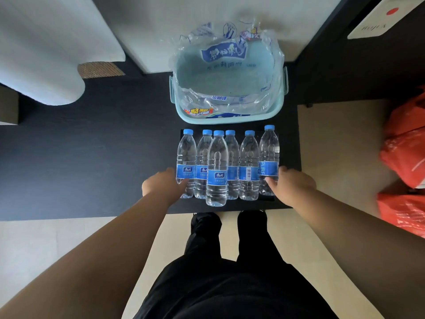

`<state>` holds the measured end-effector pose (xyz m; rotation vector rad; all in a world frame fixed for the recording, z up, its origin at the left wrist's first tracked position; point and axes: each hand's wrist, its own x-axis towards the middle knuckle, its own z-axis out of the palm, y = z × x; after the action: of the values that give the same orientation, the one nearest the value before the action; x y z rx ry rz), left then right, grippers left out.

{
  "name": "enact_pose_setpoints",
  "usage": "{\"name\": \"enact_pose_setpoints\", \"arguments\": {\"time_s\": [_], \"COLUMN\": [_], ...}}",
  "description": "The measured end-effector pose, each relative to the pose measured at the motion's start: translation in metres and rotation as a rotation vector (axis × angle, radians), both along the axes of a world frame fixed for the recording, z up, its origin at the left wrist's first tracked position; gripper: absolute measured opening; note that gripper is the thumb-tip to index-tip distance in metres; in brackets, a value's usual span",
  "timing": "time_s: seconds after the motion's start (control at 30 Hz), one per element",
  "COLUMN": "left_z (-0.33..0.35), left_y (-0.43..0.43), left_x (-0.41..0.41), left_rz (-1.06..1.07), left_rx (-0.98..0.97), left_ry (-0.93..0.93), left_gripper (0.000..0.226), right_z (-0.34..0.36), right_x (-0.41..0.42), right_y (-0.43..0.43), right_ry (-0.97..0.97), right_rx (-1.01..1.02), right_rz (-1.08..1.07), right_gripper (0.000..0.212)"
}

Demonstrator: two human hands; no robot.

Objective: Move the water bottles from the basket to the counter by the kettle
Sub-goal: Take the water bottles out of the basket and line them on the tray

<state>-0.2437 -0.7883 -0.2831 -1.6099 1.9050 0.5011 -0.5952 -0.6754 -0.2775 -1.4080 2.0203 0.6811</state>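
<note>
Several clear water bottles (217, 168) with blue caps and blue labels stand upright in a tight group on a black tray (268, 198) on the dark counter. My left hand (161, 184) grips the leftmost bottle (185, 162) at its lower part. My right hand (291, 185) grips the rightmost bottle (268, 160), thumb on its label side. Behind the bottles sits a light teal basket (178, 111) lined with crumpled clear plastic wrap; no bottle is visible inside it. No kettle is in view.
The dark counter (92, 157) stretches to the left of the tray. A white rounded object (41, 65) lies at the far left. Red plastic bags (404, 162) sit on the floor at the right. A white wall panel (161, 31) rises behind the basket.
</note>
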Motion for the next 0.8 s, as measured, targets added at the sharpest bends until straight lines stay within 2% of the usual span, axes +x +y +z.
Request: {"name": "enact_pose_setpoints", "arguments": {"time_s": [0.17,0.3,0.43,0.57,0.7,0.8], "left_z": [-0.009,-0.017,-0.024,-0.036,-0.045,-0.045], "left_y": [-0.002,-0.006,-0.009,-0.010,-0.008,-0.003], "left_x": [0.003,0.000,-0.013,-0.022,-0.029,-0.037], "left_rz": [-0.010,-0.015,0.042,0.294,0.495,0.653], "left_rx": [0.000,0.021,0.055,0.063,0.049,0.046], "left_ry": [-0.025,-0.030,-0.047,0.065,0.180,0.231], "left_gripper": [0.068,0.068,0.064,0.063,0.069,0.078], "right_z": [-0.009,-0.022,-0.030,-0.040,-0.050,-0.052], "right_x": [-0.010,-0.016,-0.009,-0.003,0.008,0.022], "right_y": [0.005,0.001,-0.006,-0.007,-0.005,-0.010], "right_ry": [0.016,-0.058,-0.025,-0.082,-0.221,-0.260], "right_rx": [-0.067,-0.057,-0.067,-0.093,-0.200,-0.255], "right_rz": [0.096,0.037,-0.026,-0.211,-0.513,-0.740], "right_gripper": [0.068,0.083,0.088,0.080,0.068,0.071]}}
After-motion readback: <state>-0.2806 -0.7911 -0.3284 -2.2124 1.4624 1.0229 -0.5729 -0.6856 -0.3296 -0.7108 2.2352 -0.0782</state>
